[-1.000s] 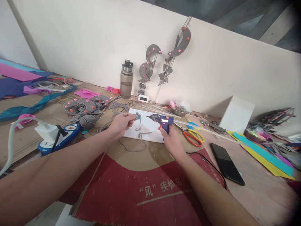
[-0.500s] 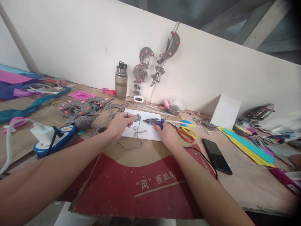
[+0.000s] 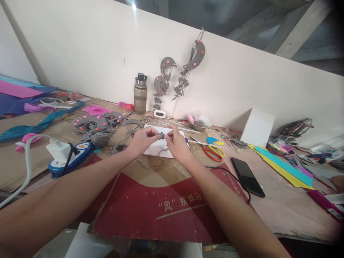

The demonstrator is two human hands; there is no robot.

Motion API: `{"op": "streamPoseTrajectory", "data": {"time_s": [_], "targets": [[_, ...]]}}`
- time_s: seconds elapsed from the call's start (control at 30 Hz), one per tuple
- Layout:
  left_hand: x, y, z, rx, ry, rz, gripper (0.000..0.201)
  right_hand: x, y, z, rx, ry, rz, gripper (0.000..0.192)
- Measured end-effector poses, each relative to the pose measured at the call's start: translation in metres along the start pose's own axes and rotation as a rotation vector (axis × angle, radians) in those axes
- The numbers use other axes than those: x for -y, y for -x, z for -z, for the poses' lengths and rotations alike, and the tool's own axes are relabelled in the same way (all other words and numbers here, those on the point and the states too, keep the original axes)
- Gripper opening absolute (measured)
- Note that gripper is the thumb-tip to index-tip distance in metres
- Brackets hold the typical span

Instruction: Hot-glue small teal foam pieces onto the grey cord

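Note:
My left hand (image 3: 143,138) and my right hand (image 3: 176,143) meet over a white sheet (image 3: 154,147) on the workbench. Both pinch a small grey craft piece (image 3: 161,135) between their fingertips. A grey string (image 3: 154,163) trails from under the hands across the sheet onto the cardboard. The blue glue gun is almost wholly hidden behind my right hand; only a sliver shows by the wrist. Its black cord (image 3: 233,177) runs off to the right.
Red-handled scissors (image 3: 212,152) and a black phone (image 3: 247,172) lie to the right. A water bottle (image 3: 140,94) stands at the wall, under hanging grey moon ornaments (image 3: 185,68). Grey felt pieces (image 3: 94,123), a blue power strip (image 3: 71,157) and a white box (image 3: 256,127) surround the spot.
My right hand has put the glue gun down and come left to the small grey piece. Both hands now pinch it together. The camera shifted slightly.

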State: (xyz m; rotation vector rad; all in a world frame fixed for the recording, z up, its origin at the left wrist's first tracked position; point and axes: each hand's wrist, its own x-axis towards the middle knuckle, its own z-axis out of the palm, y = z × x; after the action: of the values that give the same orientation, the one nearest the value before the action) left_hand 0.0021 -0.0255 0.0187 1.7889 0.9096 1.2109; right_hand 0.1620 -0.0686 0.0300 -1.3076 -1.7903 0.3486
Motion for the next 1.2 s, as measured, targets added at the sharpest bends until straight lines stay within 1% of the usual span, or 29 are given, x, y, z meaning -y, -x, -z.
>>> {"op": "streamPoseTrajectory", "data": {"time_s": [0.13, 0.23, 0.3, 0.37, 0.47, 0.6, 0.67, 0.77, 0.83, 0.97, 1.13, 1.2], "targets": [[0.000, 0.000, -0.002, 0.001, 0.061, 0.064, 0.023, 0.000, 0.004, -0.001, -0.137, 0.125, 0.053, 0.031], [0.001, 0.000, -0.005, -0.010, 0.192, 0.147, 0.024, 0.002, 0.007, 0.002, -0.206, 0.175, 0.095, 0.014], [0.003, -0.002, -0.007, -0.017, 0.287, 0.207, 0.025, 0.001, 0.008, 0.004, -0.224, 0.203, 0.115, 0.006], [0.007, -0.003, -0.008, -0.023, 0.366, 0.242, 0.025, 0.000, 0.010, 0.005, -0.221, 0.216, 0.117, 0.009], [0.012, -0.005, -0.009, -0.025, 0.441, 0.246, 0.026, -0.002, 0.013, 0.005, -0.212, 0.213, 0.116, 0.010], [0.010, -0.004, -0.009, -0.035, 0.493, 0.241, 0.027, -0.001, 0.018, 0.001, -0.231, 0.204, 0.134, 0.010], [0.006, -0.003, -0.008, -0.033, 0.526, 0.236, 0.025, 0.000, 0.019, -0.003, -0.234, 0.151, 0.095, 0.008], [0.000, -0.001, -0.008, -0.032, 0.571, 0.232, 0.022, 0.000, 0.019, -0.008, -0.181, -0.009, -0.025, 0.005], [-0.001, 0.000, -0.009, -0.043, 0.572, 0.232, 0.021, 0.001, 0.019, -0.011, -0.158, -0.079, -0.069, 0.006], [-0.002, 0.000, -0.010, -0.072, 0.528, 0.223, 0.020, 0.004, 0.019, -0.012, -0.178, -0.045, -0.020, 0.009], [-0.006, 0.001, -0.011, -0.072, 0.527, 0.236, 0.019, 0.004, 0.019, -0.009, -0.219, 0.058, 0.072, 0.003], [-0.006, 0.001, -0.012, -0.056, 0.529, 0.239, 0.020, 0.001, 0.019, -0.008, -0.242, 0.085, 0.083, 0.003]]}}
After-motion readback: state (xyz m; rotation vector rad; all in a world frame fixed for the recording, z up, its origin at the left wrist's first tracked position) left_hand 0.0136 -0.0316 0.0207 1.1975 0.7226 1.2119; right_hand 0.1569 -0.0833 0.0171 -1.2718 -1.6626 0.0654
